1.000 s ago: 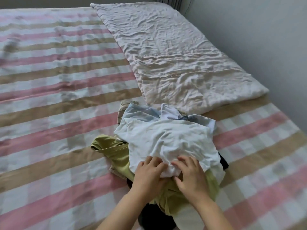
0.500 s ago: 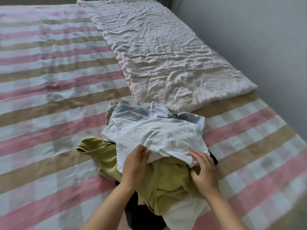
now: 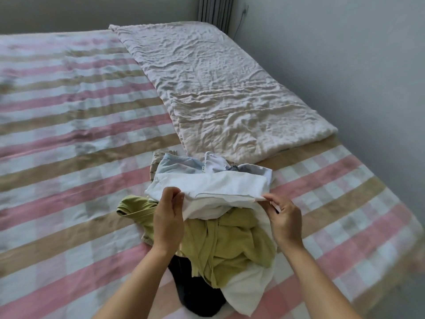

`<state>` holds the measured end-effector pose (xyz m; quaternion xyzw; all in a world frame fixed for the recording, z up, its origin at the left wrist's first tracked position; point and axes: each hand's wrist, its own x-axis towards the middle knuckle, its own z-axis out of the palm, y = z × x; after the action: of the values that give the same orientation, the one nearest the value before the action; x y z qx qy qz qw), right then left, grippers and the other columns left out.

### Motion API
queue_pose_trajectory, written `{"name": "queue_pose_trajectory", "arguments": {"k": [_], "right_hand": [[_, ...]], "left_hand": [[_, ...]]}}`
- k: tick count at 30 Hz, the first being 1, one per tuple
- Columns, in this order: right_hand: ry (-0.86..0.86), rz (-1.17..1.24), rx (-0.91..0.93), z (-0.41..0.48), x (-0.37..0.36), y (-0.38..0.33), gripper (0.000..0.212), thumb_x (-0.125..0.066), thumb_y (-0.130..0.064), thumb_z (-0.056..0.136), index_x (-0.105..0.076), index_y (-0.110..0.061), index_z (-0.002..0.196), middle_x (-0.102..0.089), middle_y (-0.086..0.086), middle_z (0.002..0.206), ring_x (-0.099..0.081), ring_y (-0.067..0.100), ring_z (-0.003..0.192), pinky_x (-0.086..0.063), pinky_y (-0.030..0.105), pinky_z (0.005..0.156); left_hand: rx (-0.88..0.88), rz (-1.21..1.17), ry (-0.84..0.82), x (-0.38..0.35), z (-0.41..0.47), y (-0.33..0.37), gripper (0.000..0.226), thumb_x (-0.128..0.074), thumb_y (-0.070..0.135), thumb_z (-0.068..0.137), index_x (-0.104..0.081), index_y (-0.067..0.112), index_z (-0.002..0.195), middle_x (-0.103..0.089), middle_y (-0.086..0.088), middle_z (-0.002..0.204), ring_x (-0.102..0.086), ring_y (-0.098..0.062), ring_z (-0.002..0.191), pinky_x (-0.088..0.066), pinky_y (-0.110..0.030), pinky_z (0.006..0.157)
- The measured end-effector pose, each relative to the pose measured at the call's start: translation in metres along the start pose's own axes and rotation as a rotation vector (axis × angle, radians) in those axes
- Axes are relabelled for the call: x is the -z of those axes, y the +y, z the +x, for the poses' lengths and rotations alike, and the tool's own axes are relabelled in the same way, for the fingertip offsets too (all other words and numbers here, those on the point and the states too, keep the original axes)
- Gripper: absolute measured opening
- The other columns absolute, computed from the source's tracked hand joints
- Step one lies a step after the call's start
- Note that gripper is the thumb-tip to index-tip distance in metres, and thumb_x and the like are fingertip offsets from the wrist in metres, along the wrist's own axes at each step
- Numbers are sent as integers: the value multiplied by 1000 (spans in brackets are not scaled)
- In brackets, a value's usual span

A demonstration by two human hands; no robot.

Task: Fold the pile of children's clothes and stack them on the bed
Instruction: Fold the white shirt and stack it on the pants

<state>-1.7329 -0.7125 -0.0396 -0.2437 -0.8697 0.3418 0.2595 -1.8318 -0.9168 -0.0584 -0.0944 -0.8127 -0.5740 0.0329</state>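
A pile of children's clothes lies on the striped bed (image 3: 69, 139) in front of me. On top is a white garment (image 3: 220, 185). My left hand (image 3: 167, 217) pinches its near edge at the left, and my right hand (image 3: 285, 219) pinches the same hem at the right, so the edge is stretched between them and raised off the pile. Under it lies a crumpled olive-green garment (image 3: 230, 247). A dark garment (image 3: 195, 293) and another white piece (image 3: 248, 288) stick out nearest me. Pale blue clothes (image 3: 181, 164) sit at the far side of the pile.
A wrinkled pale quilt (image 3: 218, 93) lies folded along the right half of the bed, just beyond the pile. The grey wall (image 3: 345, 65) runs close along the bed's right edge. The pink, beige and white striped sheet spreads out to the left.
My hands have moved apart along the white garment's near edge and lifted it, uncovering more of the olive-green garment. The view has tilted up a little.
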Motion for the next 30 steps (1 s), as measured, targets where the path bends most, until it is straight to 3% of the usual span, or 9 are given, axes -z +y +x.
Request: {"name": "queue_pose_trajectory", "arguments": {"k": [2, 6, 9, 13, 18, 22, 26, 30], "right_hand": [[-17, 107, 8, 17, 6, -42, 12, -66, -13, 83, -70, -5, 91, -71, 3, 86, -63, 14, 79, -44, 10, 67], [9, 297, 11, 47, 26, -131, 11, -59, -18, 90, -67, -10, 93, -67, -2, 83, -59, 6, 75, -43, 13, 67], [23, 387, 84, 55, 50, -197, 6, -60, -16, 90, -66, -14, 88, -63, -11, 74, -54, -3, 67, -42, 15, 63], [-63, 462, 104, 39, 80, -263, 7, -63, -19, 87, -66, -14, 82, -65, -2, 70, -56, 12, 64, -44, 29, 59], [-231, 478, 90, -14, 97, -309, 14, -65, -19, 85, -66, -8, 77, -63, 4, 67, -55, 17, 62, -43, 31, 59], [-415, 375, 68, -78, 86, -324, 18, -60, -21, 89, -59, -16, 72, -60, -2, 66, -54, 15, 62, -41, 27, 59], [-555, 327, 37, -144, 75, -329, 16, -55, -13, 92, -59, -12, 77, -59, 1, 69, -54, 18, 67, -40, 27, 63], [-562, 353, 52, -202, 87, -339, 18, -54, -9, 91, -58, -15, 75, -56, -6, 65, -51, 0, 61, -37, 12, 58]], "left_hand": [[-14, -27, 91, 22, 17, 31, 10, -48, 4, 94, -50, 10, 86, -49, 12, 71, -46, -3, 64, -34, -7, 58], [-118, -40, 210, 81, 47, 103, 8, -47, 5, 94, -53, 4, 89, -48, 10, 70, -46, 1, 64, -33, -5, 58], [-229, -16, 252, 142, 54, 159, 10, -48, 4, 93, -50, 9, 86, -48, 13, 70, -48, 5, 63, -33, -4, 58], [-262, 72, 210, 226, 38, 207, 14, -51, 5, 92, -51, 13, 80, -50, 11, 69, -49, 8, 63, -35, -5, 58], [-130, 230, 108, 316, -18, 221, 15, -51, 11, 92, -54, 10, 77, -52, 5, 67, -47, -9, 63, -35, -9, 56], [30, 266, 121, 367, -82, 205, 28, -51, 12, 93, -45, 14, 66, -46, 2, 63, -41, -12, 60, -29, -22, 55], [163, 248, 131, 405, -147, 184, 24, -50, 11, 94, -50, -3, 74, -47, -8, 68, -42, -20, 64, -27, -27, 58], [200, 209, 191, 431, -212, 176, 23, -49, 9, 94, -48, 6, 71, -47, -3, 66, -43, -18, 64, -32, -19, 58]]}}
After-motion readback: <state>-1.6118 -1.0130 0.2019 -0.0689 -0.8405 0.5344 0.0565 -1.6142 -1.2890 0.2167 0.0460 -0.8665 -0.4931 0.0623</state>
